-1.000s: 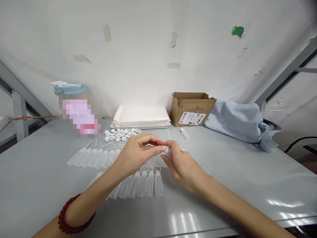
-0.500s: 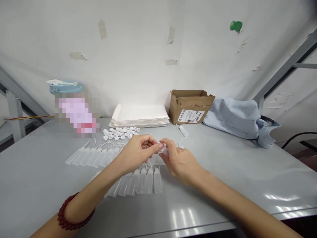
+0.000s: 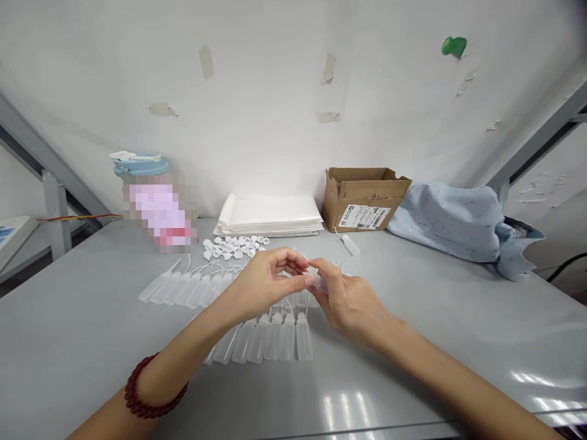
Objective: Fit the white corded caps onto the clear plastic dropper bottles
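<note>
My right hand (image 3: 351, 299) is closed around a small translucent plastic bottle (image 3: 320, 282), above the table's middle. My left hand (image 3: 266, 278) pinches the near end of that same bottle between thumb and fingers; the fingers hide most of that end. Below both hands, a row of small translucent bottles (image 3: 274, 341) with thin white straps lies on the table. A second row of bottles (image 3: 180, 288) is to the left, partly behind my left forearm. White caps (image 3: 233, 247) lie in a loose pile beyond my left hand.
A stack of white envelopes (image 3: 270, 214) lies by the wall. Right of it stands an open cardboard box (image 3: 362, 201), with one bottle (image 3: 351, 245) before it. Light blue cloth (image 3: 447, 223) is at the right; a blue-lidded container (image 3: 140, 166), partly blurred, stands left.
The view has turned slightly left, so everything sits further right. Both hands stay together at the bottle; my left fingers have shifted slightly on its end.
</note>
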Demonstrator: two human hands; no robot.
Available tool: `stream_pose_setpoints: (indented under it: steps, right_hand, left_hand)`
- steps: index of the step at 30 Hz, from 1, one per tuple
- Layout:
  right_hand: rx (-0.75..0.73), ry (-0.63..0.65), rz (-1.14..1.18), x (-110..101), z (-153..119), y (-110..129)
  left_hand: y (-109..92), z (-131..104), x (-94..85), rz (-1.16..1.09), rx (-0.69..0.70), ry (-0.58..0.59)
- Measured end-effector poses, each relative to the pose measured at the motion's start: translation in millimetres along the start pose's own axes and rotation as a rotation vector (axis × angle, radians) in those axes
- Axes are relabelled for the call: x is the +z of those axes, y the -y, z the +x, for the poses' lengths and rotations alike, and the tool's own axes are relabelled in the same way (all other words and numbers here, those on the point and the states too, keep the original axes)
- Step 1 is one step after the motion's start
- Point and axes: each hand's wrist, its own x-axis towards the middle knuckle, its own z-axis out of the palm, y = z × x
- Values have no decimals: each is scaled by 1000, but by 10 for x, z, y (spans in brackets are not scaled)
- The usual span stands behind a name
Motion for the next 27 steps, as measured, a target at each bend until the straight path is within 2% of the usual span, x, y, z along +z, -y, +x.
stream_pose_setpoints:
  steps: [3, 5, 7, 10, 13, 15, 20, 25, 27]
  right_hand:
    - [-10, -7, 9, 13, -12, -6]
    - [16, 43, 63, 0, -21, -6]
    - [84, 138, 196, -47, -18, -2]
    - [215, 300, 513, -163, 15, 5]
    - [264, 363, 720, -229, 44, 2]
    - [223, 322, 625, -199, 40, -6]
    - [-46, 86, 54, -15, -8, -19]
    - [-154, 19, -42, -12, 12, -11]
    - [-154, -10, -46, -51, 29, -21]
  left_hand:
    - [-20, -7, 7, 73, -30, 59]
    - [-12, -12, 18, 94, 9, 69]
    - [4, -20, 28, 114, 62, 60]
    - [6, -39, 38, 191, 160, 48]
    - [-23, -51, 48, 211, 179, 42]
    - [-37, -45, 55, 193, 126, 23]
    - [4, -13, 55, 172, 43, 28]
    - [43, -35, 49, 211, -33, 92]
    - [32, -44, 41, 206, -33, 62]
